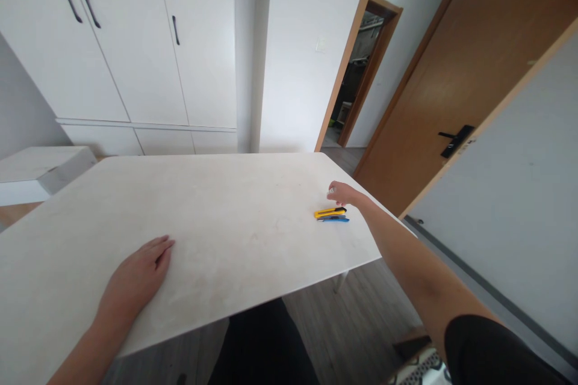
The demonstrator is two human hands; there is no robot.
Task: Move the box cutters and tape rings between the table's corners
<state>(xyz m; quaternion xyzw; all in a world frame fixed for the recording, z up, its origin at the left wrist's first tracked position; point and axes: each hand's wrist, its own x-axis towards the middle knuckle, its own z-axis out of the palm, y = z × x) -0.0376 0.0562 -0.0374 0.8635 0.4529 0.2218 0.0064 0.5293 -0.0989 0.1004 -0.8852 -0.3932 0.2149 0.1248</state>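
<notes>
My left hand (138, 277) lies flat on the white table (217, 210), palm down, with its fingers stretched out and nothing in them. Over the table's right side, my right hand (342, 192) is closed with curled fingers. A small whitish spot shows at its fingertips, too small to name. Just below that hand, on the near side, a yellow utility knife (329, 213) with a black end rests on the tabletop. Close along its near edge lies a slim blue utility knife (333, 219). Both point roughly left to right.
White cupboards (135, 60) with dark handles stand behind the table. A white box (45, 168) sits at the far left. On the right, a brown wooden door (451, 60) stands beside a doorway. Grey wooden flooring (361, 307) shows below the table's front edge.
</notes>
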